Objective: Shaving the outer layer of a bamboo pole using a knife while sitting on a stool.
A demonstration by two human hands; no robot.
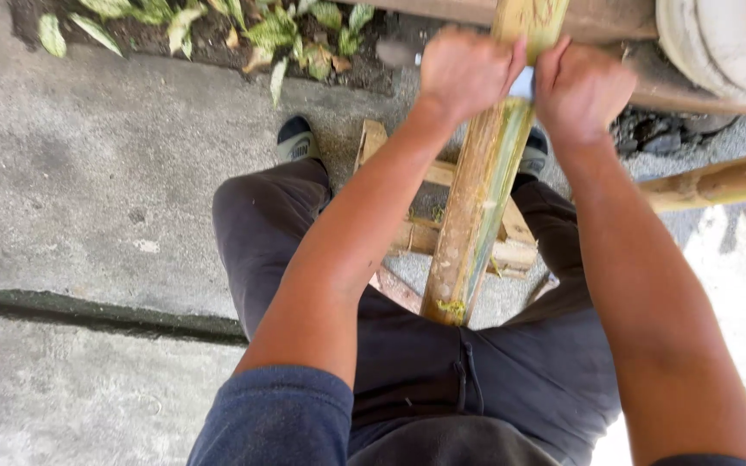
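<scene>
While the view looks straight down past dk trousers (pixel 477 362) and blue sleeves (pixel 278 414), the far left is bare grey concrete (pixel 88 173) w/ a dark seam (pixel 88 306) running across it, lower slab below. Top left: strip of soil w/ green-and-cream leafy plants (pixel 269 30), a few leaves hanging over the concrete edge. Next right, 1 shoe (pixel 297 140) pokes out past the left knee; the 2nd shoe (pixel 533 154) shows just beyond the pole. Between the legs lies a low stack of split bamboo offcuts (pixel 429 233), approx under the pole and partly hidden by it. Left hand (pixel 464 73) is curled into a fist on the left side of the bamboo pole (pixel 477 216); right hand (pixel 580 91) fisted on the right side, both at the same height, knuckles up. A pale metal blade (pixel 521 84) sits across the pole between the 2 fists; can't tell how each fist grips its ends, fingers hidden. Pole runs from the lap up & away, greenish-yellow, near end frayed. Behind the hands a timber beam (pixel 597 19) crosses the top. Right: another bamboo length (pixel 718 179) lies slanted, well apart from the hands, dark rubble (pixel 649 134) above it. Top right corner: stacked pale round vessels (pixel 727 43), contents not visible. Outdoors, sun glare at lower right.
</scene>
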